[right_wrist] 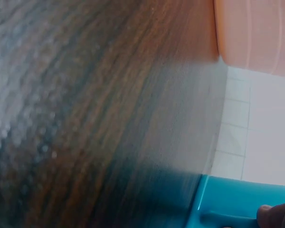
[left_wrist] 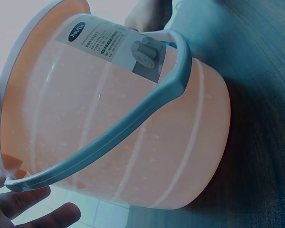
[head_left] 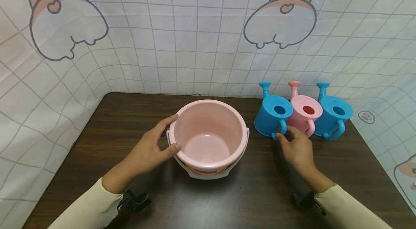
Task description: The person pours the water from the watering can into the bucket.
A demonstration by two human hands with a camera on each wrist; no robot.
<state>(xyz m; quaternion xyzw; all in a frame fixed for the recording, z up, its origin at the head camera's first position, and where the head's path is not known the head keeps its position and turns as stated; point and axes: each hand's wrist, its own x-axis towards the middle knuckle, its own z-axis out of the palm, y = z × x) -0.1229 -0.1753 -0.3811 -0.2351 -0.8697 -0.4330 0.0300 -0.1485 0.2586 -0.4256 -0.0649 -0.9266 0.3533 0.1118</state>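
Pink bucket (head_left: 208,122) (glossy floor (head_left: 206,149) visible) stands left of three watering cans (head_left: 298,117).

- Tabletop (head_left: 258,178) shows between the pink bucket (head_left: 208,167) and the left blue watering can (head_left: 268,119), leaving a passage
- Left hand (head_left: 147,151) blocks the bucket's left rim
- Right hand (head_left: 297,147) blocks that can's handle
- Pink watering can (head_left: 300,113) crowds its right side

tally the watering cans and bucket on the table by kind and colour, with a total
Blue watering cans: 2
Pink watering can: 1
Pink bucket: 1
Total: 4
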